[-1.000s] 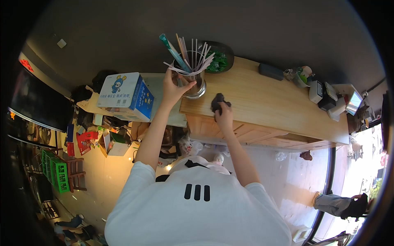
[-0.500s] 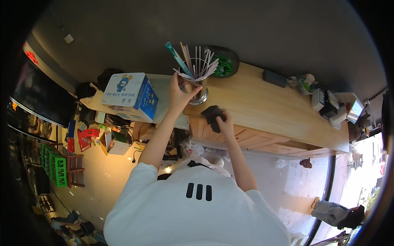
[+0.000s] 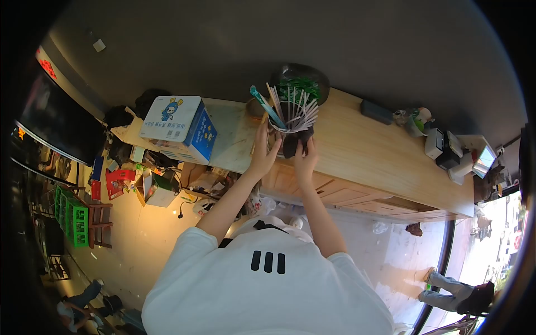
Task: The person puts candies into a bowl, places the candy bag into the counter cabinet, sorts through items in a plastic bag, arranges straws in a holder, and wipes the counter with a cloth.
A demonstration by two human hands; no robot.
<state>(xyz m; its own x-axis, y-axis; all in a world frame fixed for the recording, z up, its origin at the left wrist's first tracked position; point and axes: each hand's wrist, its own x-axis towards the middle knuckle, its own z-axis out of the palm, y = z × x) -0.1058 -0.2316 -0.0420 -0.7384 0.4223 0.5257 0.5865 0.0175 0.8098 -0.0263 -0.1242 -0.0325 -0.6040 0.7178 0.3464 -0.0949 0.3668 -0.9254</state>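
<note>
A clear container of straws point(image 3: 300, 114) with a teal-wrapped item stands upright at the counter's front edge. My left hand point(image 3: 264, 152) is wrapped round its left side. On the container's right side, my right hand point(image 3: 306, 158) presses a dark cloth point(image 3: 291, 143) against the wall of the container. The cloth covers much of its lower part. Behind the straws sits a dark bowl point(image 3: 325, 84) of green wrapped pieces. A small brownish round dish point(image 3: 255, 108) is just left of the container.
The wooden counter point(image 3: 363, 145) runs right to a dark box point(image 3: 377, 111) and a screen device point(image 3: 484, 153). At left are a blue and white carton point(image 3: 173, 120), a green crate point(image 3: 72, 219) and a red stool. People's legs show at both lower corners.
The container has moved right and nearer to me in my left hand. My right hand has brought the dark cloth up from beside the container onto its side.
</note>
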